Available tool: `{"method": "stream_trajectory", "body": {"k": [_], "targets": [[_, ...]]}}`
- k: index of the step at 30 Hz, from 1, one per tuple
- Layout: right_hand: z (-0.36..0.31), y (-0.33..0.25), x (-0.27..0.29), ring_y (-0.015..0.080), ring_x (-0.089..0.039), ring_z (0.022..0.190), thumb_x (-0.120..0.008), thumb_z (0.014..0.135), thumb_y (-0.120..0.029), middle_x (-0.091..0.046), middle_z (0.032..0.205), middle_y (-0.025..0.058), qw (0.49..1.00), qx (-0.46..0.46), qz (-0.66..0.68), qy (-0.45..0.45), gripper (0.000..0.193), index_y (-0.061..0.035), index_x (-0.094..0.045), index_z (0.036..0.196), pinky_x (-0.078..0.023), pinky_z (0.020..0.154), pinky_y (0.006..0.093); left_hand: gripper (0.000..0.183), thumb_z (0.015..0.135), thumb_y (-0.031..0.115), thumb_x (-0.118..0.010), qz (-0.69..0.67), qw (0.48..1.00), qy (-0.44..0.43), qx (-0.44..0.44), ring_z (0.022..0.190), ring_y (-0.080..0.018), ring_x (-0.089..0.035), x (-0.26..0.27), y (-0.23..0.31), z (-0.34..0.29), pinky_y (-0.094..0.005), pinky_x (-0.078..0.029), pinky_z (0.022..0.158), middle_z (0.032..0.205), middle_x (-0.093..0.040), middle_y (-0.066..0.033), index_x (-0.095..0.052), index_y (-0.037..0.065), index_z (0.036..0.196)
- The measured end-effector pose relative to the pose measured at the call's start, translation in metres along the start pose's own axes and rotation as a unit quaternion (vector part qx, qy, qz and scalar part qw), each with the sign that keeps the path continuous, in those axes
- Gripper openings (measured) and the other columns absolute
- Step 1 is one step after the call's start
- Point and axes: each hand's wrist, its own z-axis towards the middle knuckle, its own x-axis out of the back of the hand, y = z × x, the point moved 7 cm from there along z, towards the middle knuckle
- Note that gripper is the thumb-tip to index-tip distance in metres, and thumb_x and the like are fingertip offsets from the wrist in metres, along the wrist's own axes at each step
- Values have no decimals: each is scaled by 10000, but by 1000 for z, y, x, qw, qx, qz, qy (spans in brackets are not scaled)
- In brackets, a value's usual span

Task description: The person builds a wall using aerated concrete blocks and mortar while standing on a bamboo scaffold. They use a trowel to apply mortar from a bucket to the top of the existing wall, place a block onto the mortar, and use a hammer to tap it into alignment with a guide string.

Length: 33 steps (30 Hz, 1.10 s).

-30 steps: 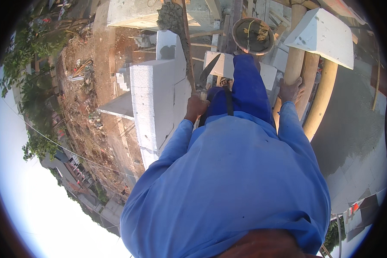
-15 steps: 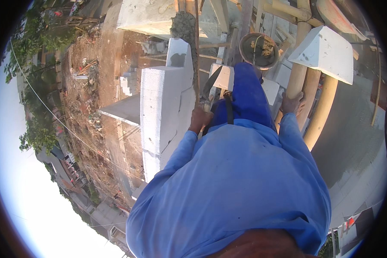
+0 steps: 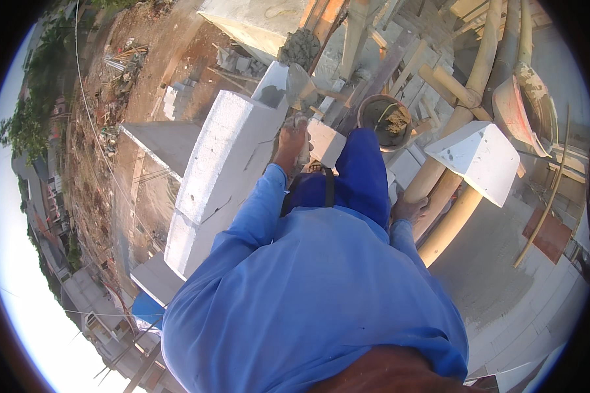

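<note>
My left hand (image 3: 294,139) is closed around the handle of a trowel. Its grey metal blade (image 3: 300,86) reaches forward beside the far end of a white block wall (image 3: 224,160). Just beyond the blade is a lump of wet grey mortar (image 3: 299,48). A grey mortar patch also shows on the lower block at that end. To the right, my right hand (image 3: 410,208) grips a thick bamboo pole (image 3: 423,178). Ahead of my blue-trousered leg stands a round bucket (image 3: 394,148) with grey mortar in it.
A white block (image 3: 482,160) lies across the bamboo poles on my right, with a worn, mortar-stained container (image 3: 523,108) beyond it. A pale block (image 3: 326,142) sits near my knees. Timber and bamboo scaffolding crowds the front. Far below, on the left, is rubble-strewn ground (image 3: 105,98).
My left hand has moved forward with the trowel, bringing the blade up to the mortar by the wall's end. My right hand stays on the bamboo. The whole view has turned.
</note>
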Motion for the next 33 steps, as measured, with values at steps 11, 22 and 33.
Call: {"method": "stream_trajectory", "body": {"k": [11, 22, 33], "targets": [[13, 9, -13, 391, -349, 1199, -670, 662, -445, -273, 1370, 203, 999, 32, -3, 17, 920, 7, -268, 1355, -299, 1016, 492, 290, 948, 356, -413, -167, 971, -48, 164, 515, -217, -545, -12, 51, 132, -364, -461, 423, 704, -553, -79, -549, 112, 871], [21, 12, -17, 385, -342, 1206, -699, 635, -446, -290, 1355, 193, 999, 33, -6, 27, 940, -6, -280, 1352, -376, 952, 519, 412, 904, 300, -340, 475, 871, -49, -112, 1001, -481, -558, -3, 52, 122, -518, -418, 897, 1041, -582, -334, -625, 18, 1002], [16, 5, -10, 378, -336, 1205, -697, 661, -440, -276, 1374, 185, 1000, 26, -10, 2, 918, 7, -281, 1346, -368, 960, 493, 576, 890, 425, -433, 268, 960, 71, 32, 1106, -472, -520, 7, 28, 9, -465, -402, 957, 1126, -540, -368, -594, -97, 1070]]}}
